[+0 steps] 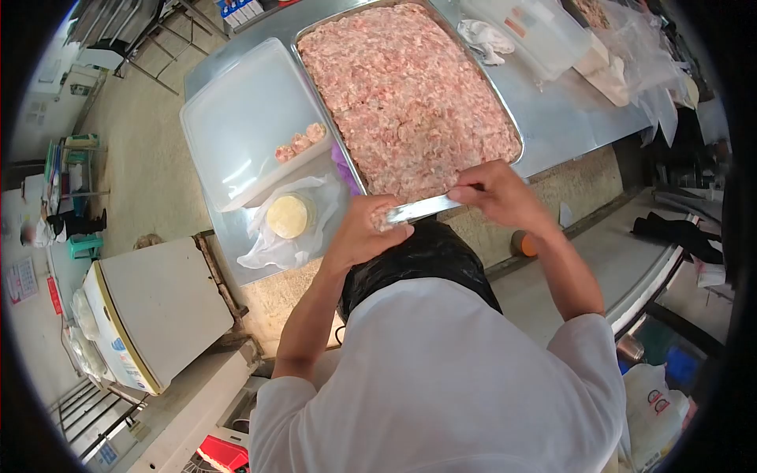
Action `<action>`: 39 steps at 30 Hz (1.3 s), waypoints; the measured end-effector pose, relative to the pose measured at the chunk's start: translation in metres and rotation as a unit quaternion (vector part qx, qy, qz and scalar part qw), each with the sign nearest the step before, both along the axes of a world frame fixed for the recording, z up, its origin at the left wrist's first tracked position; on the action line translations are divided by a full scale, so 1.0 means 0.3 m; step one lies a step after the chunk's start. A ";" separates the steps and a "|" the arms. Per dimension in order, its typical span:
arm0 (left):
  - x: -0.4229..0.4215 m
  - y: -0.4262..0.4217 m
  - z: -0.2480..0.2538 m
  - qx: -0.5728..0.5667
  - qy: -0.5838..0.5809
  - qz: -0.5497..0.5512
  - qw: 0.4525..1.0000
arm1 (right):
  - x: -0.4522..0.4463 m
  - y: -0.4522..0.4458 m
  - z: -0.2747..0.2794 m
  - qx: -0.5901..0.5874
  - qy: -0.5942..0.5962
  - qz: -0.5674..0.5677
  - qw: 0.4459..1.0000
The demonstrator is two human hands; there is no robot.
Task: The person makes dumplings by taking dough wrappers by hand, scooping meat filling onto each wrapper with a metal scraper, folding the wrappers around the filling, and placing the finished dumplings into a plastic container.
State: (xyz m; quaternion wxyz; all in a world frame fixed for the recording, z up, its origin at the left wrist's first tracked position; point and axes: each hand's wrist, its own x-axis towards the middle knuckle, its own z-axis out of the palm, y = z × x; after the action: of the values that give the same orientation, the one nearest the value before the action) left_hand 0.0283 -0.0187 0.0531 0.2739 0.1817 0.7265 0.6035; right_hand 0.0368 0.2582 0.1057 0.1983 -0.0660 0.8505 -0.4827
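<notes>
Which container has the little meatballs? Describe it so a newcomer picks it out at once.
On the metal table, find the big metal tray filled with raw minced meat. Along its left side sits a translucent plastic container. Unlike the tray, it is mostly bare, with only a few meatballs in its near corner beside the tray.

A tan floor (162, 102) fills the upper left of the frame, where a tubular metal rack (158, 69) stands. Along the left edge runs a white wall (27, 339) bearing a printed poster (22, 282), near a green plastic stool (84, 246). A white box-shaped appliance (169, 296) occupies the lower left. At upper centre, a metal table (579, 126) reflects pale light; a whitish ledge (568, 268) crosses the right.
</notes>
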 end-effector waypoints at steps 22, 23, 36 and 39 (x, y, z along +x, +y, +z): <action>-0.050 0.048 -0.015 -0.112 0.131 0.079 0.982 | 0.016 0.094 -0.153 0.034 -0.046 -0.178 0.982; -0.053 0.040 -0.021 -0.105 0.111 0.081 0.985 | 0.014 0.127 -0.131 0.180 0.076 -0.161 0.967; -0.027 0.055 0.003 0.064 -0.022 0.055 0.996 | 0.020 0.054 0.076 0.045 0.010 -0.056 0.997; -0.026 0.065 0.021 0.068 0.021 0.024 0.997 | 0.017 0.024 0.031 0.010 0.010 -0.032 0.999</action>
State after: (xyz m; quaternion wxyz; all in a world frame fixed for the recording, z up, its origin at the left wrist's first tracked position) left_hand 0.0205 0.0008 0.0595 0.2312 0.1955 0.6932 0.6540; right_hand 0.0419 0.2654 0.1150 0.1748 -0.0413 0.8591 -0.4793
